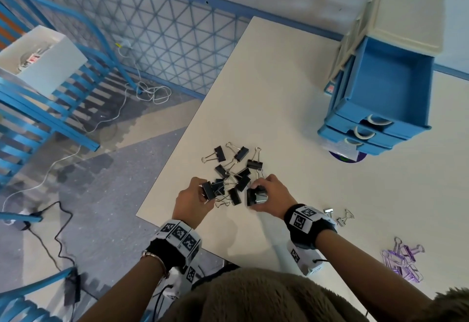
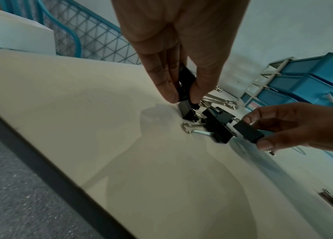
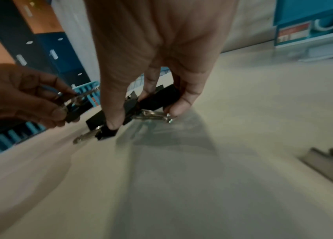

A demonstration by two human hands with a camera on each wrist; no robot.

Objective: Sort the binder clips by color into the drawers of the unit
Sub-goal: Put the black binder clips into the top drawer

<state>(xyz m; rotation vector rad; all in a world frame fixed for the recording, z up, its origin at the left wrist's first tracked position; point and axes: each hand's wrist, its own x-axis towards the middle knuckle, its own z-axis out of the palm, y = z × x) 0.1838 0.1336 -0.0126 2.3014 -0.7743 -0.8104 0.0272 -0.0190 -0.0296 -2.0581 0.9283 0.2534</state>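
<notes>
Several black binder clips (image 1: pixel 232 169) lie in a heap near the table's left front edge. My left hand (image 1: pixel 196 198) pinches a black clip (image 1: pixel 209 189) at the heap's left side; the left wrist view shows that clip (image 2: pixel 186 80) between thumb and fingers. My right hand (image 1: pixel 270 195) grips a black clip (image 1: pixel 255 196) at the heap's right side, seen close as a clip (image 3: pixel 157 98) with silver handles. The blue drawer unit (image 1: pixel 375 108) stands at the back right with its top drawer (image 1: pixel 390 78) pulled open and empty.
Two silver clips (image 1: pixel 337 216) lie right of my right wrist. A pile of purple clips (image 1: pixel 403 258) sits near the table's front right. The white table (image 1: pixel 279 93) ends at a left edge, with a blue chair (image 1: pixel 45 108) and cables on the floor beyond.
</notes>
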